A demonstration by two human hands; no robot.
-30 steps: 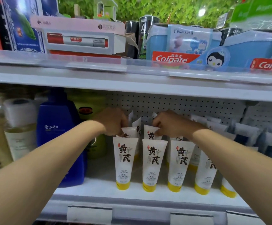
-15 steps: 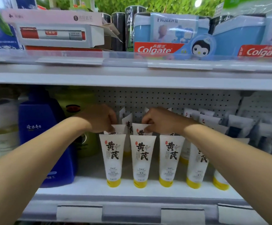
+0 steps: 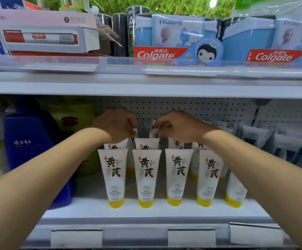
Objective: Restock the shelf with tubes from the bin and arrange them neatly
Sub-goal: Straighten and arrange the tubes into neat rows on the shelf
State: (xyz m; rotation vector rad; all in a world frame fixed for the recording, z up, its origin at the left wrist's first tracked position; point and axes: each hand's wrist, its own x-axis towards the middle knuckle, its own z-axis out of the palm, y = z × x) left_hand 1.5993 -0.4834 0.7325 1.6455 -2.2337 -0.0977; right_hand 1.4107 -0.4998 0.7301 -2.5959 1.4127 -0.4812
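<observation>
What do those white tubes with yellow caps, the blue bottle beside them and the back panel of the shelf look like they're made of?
White tubes: probably soft plastic, satin finish; flat crimped top ends, printed lettering.
Yellow caps: likely hard plastic, smooth and slightly glossy.
Blue bottle: seemingly moulded plastic, opaque, mild sheen.
Back panel: perforated board, matte pale; painted metal seems likely, not certain.

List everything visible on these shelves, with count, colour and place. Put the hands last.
Front-row tubes: five, white with yellow caps, standing cap-down along the lower shelf's front.
Back tubes: several, white, behind the front row; exact count hidden.
Blue bottle: one, lower shelf, left.
Grey pouches: several, lower shelf, right, blurred.
Colgate boxes: two, red and blue, upper shelf.
White-and-red box: one, upper shelf, left.
Dark cans: a few, upper shelf, middle.
Lower shelf: one, white.
Left hand: fingers curled on a back tube's top.
Right hand: fingers curled on a back tube's top.
</observation>
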